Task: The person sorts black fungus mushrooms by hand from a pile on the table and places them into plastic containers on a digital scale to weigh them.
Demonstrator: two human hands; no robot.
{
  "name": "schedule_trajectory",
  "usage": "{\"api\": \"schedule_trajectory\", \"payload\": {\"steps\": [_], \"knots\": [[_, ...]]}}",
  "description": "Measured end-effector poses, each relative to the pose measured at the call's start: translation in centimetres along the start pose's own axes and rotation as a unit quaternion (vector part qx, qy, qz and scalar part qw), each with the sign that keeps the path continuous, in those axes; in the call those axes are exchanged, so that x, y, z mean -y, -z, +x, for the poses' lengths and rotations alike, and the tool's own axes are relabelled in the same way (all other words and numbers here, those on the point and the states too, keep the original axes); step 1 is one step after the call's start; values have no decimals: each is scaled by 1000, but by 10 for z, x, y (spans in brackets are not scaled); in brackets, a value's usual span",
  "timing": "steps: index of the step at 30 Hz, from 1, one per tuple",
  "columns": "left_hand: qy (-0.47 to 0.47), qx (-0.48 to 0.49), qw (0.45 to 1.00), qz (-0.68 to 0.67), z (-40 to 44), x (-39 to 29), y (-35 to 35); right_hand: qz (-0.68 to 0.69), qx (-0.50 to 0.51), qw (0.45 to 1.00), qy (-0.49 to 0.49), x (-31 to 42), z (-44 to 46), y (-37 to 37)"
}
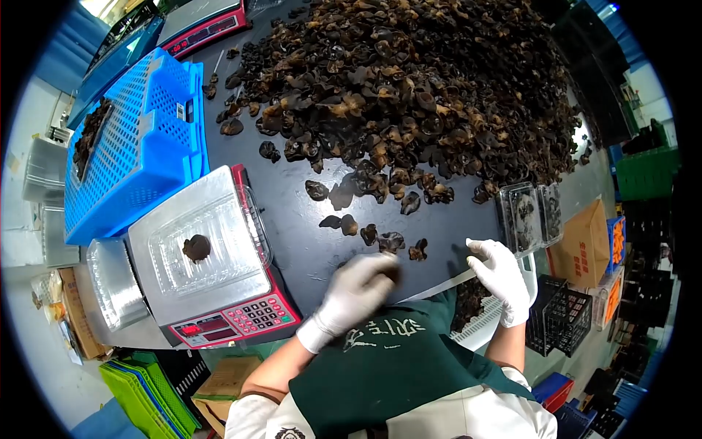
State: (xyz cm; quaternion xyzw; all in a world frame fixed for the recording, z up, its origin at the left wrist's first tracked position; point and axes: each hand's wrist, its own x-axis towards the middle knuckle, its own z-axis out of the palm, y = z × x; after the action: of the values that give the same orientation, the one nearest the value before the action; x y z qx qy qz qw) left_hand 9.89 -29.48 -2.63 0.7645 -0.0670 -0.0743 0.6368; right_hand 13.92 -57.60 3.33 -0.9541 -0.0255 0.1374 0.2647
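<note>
A large heap of dark brown wood ear mushrooms [409,95] covers the far part of the dark table [292,219]. Several loose pieces lie nearer to me. My left hand [358,291], in a white glove and slightly blurred, has its fingers curled round a dark wood ear piece [395,274] above the near edge. My right hand [499,272], gloved too, is held at the table's edge with thumb and fingers apart and nothing between them. On the red-framed scale [248,282] to the left sits a clear plastic tray [164,267] with one mushroom piece [196,248] in it.
Left of the heap stands a blue perforated basket [157,139]; a second scale [208,33] is behind it. Stacked clear trays [117,282] lie beside the near scale. Clear boxes [521,219] stand at the right edge, near a cardboard box [583,245]. A white basket [486,322] is below.
</note>
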Motion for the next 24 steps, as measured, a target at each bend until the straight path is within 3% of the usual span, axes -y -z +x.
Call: {"api": "schedule_trajectory", "payload": {"steps": [1, 2, 4, 7, 8, 9, 10, 12, 13, 16, 18, 22, 24], "knots": [[66, 157, 976, -139, -6, -15, -10, 2, 9, 1000, 24, 2, 2, -2], [-86, 210, 968, -107, -8, -16, -22, 4, 17, 999, 49, 4, 5, -4], [-194, 190, 962, 23, -3, -7, -30, 8, 29, 998, 52, 9, 11, -10], [-171, 17, 977, 128, 39, 1, -5, 13, -57, 984, 167, 2, 26, -33], [-191, -65, 965, 166, 55, 7, 6, 5, -89, 980, 180, 0, 36, -43], [-141, -149, 940, 271, 67, 24, 10, 7, -114, 975, 193, -2, 49, -52], [-107, -192, 938, 267, 81, 36, 19, 11, -138, 969, 205, -3, 62, -61], [26, -211, 892, 399, 97, 52, 29, -1, -215, 956, 200, -1, 90, -83], [58, -200, 884, 419, 104, 56, 31, -27, -249, 955, 160, -2, 103, -95], [111, -135, 867, 467, 112, 65, 28, -90, -211, 972, 41, 16, 124, -116], [102, -82, 869, 477, 99, 70, 21, -98, -153, 980, 83, 25, 119, -130], [19, -47, 886, 461, 40, 66, 22, -73, -104, 956, 264, 37, 67, -132], [19, -62, 909, 411, 12, 62, 26, -33, -40, 957, 286, 36, 39, -132]]}}
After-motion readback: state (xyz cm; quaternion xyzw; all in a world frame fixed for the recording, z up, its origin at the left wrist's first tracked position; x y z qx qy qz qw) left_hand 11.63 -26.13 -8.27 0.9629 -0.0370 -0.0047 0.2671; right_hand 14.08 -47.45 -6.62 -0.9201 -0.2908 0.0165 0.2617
